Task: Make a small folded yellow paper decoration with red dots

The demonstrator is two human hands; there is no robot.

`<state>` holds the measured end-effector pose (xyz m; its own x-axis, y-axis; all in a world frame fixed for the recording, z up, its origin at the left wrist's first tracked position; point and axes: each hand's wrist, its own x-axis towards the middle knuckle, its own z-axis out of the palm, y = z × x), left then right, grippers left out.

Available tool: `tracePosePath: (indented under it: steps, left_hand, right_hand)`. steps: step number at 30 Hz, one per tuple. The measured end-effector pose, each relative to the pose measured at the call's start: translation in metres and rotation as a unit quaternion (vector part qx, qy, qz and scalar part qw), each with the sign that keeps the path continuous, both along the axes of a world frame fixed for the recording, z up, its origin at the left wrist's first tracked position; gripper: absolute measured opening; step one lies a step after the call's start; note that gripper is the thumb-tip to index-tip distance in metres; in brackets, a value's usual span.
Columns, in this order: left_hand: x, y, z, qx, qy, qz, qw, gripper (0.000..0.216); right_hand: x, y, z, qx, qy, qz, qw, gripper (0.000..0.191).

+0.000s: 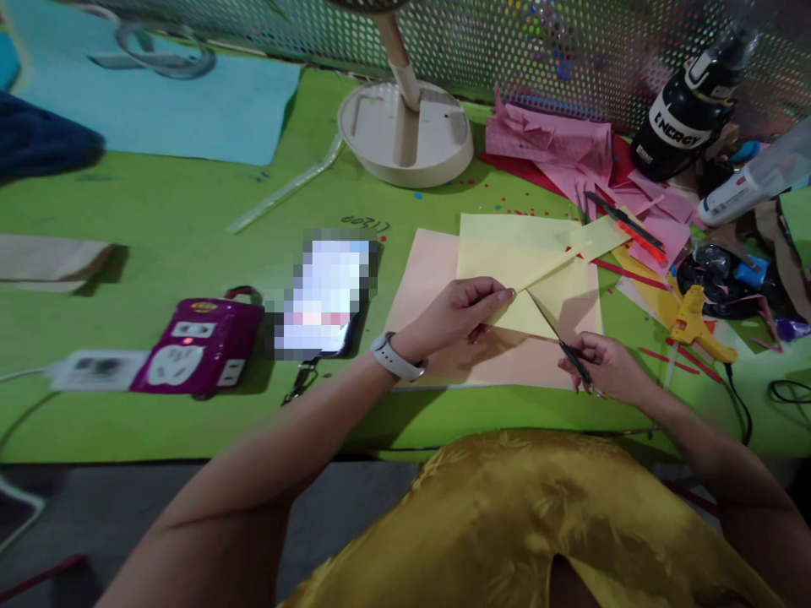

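My left hand [465, 308] pinches the near end of a narrow pale yellow paper strip [552, 268] between thumb and fingertips. In my right hand [605, 365] is a pair of scissors [557, 333], its fingers through the handles and the blades pointing up and left. The blade tips reach close to the strip's held end; whether they touch it I cannot tell. Beneath both hands lies a pale yellow sheet [500, 245] on top of a peach sheet [424, 270]. A wider yellow strip [599, 239] lies beyond the sheet's right edge.
A phone [329, 295] and purple power outlet box [196, 346] lie left of the paper. Behind stands a lamp base [405, 143]. On the right are a box cutter [627, 228], yellow glue gun [700, 325], pink scraps [551, 139] and a black bottle [684, 118].
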<state>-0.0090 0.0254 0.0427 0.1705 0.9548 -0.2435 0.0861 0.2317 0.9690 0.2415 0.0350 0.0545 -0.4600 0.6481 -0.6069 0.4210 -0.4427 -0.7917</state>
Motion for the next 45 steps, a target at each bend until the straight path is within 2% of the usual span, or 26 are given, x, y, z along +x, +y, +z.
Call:
tracePosePath:
  steps: [9, 12, 14, 16, 18, 21, 23, 26, 28, 31, 32, 33, 36, 37, 38, 41, 43, 45]
  left_hand:
    - [-0.002, 0.002, -0.001, 0.005, 0.011, 0.010, 1.000, 0.026]
    - [-0.006, 0.006, 0.000, 0.008, 0.001, 0.032, 0.999, 0.025]
    - [-0.008, 0.008, 0.002, 0.008, -0.007, 0.043, 0.999, 0.026]
    - [-0.011, 0.009, 0.003, 0.006, -0.007, 0.048, 0.999, 0.027]
    - [-0.012, 0.010, 0.002, 0.002, -0.002, 0.045, 0.999, 0.028]
    - [-0.014, 0.012, 0.000, -0.003, 0.001, 0.033, 0.999, 0.028]
    - [-0.016, 0.012, 0.000, 0.001, 0.000, 0.027, 1.000, 0.028]
    - [-0.017, 0.012, 0.003, 0.010, 0.005, 0.019, 1.000, 0.027]
    - [-0.018, 0.012, 0.007, 0.008, 0.006, 0.011, 1.000, 0.026]
    - [-0.018, 0.011, 0.012, -0.007, 0.001, -0.006, 1.000, 0.025]
    - [-0.018, 0.011, 0.013, -0.012, 0.000, -0.012, 1.000, 0.024]
    - [-0.018, 0.011, 0.013, -0.015, 0.001, -0.017, 1.000, 0.024]
    - [-0.019, 0.011, 0.015, -0.022, 0.011, -0.032, 0.999, 0.025]
    - [-0.019, 0.011, 0.015, -0.024, 0.017, -0.037, 0.999, 0.026]
    - [-0.019, 0.011, 0.015, -0.025, 0.023, -0.041, 0.999, 0.026]
    - [-0.021, 0.012, 0.013, -0.027, 0.040, -0.055, 0.997, 0.028]
    - [-0.022, 0.013, 0.010, -0.032, 0.045, -0.064, 0.996, 0.029]
    - [-0.023, 0.014, 0.007, -0.039, 0.042, -0.074, 0.996, 0.030]
  right_hand:
    - [0.006, 0.003, -0.005, 0.020, -0.020, 0.009, 1.000, 0.049]
    - [0.015, 0.011, 0.001, 0.082, -0.043, 0.027, 0.995, 0.047]
    - [0.023, 0.018, 0.008, 0.169, -0.081, 0.031, 0.982, 0.043]
    - [0.030, 0.026, 0.016, 0.281, -0.153, 0.030, 0.947, 0.039]
    - [0.037, 0.033, 0.020, 0.384, -0.238, 0.029, 0.892, 0.032]
    - [0.046, 0.045, 0.018, 0.480, -0.324, 0.041, 0.814, 0.028]
    - [0.050, 0.053, 0.012, 0.487, -0.373, 0.054, 0.788, 0.029]
    - [0.053, 0.063, 0.007, 0.438, -0.447, 0.059, 0.778, 0.028]
    - [0.054, 0.066, 0.008, 0.407, -0.462, 0.060, 0.785, 0.025]
    - [0.053, 0.066, 0.015, 0.371, -0.430, 0.090, 0.818, 0.022]
    - [0.053, 0.065, 0.017, 0.372, -0.430, 0.104, 0.816, 0.022]
    - [0.053, 0.064, 0.018, 0.382, -0.444, 0.114, 0.802, 0.022]
    - [0.052, 0.063, 0.017, 0.438, -0.527, 0.124, 0.717, 0.025]
    - [0.053, 0.064, 0.015, 0.448, -0.542, 0.130, 0.699, 0.025]
    - [0.054, 0.065, 0.014, 0.449, -0.542, 0.142, 0.695, 0.025]
    - [0.056, 0.065, 0.011, 0.447, -0.506, 0.180, 0.715, 0.024]
    - [0.054, 0.061, 0.010, 0.484, -0.485, 0.145, 0.714, 0.024]
    - [0.047, 0.052, 0.009, 0.568, -0.441, 0.092, 0.689, 0.028]
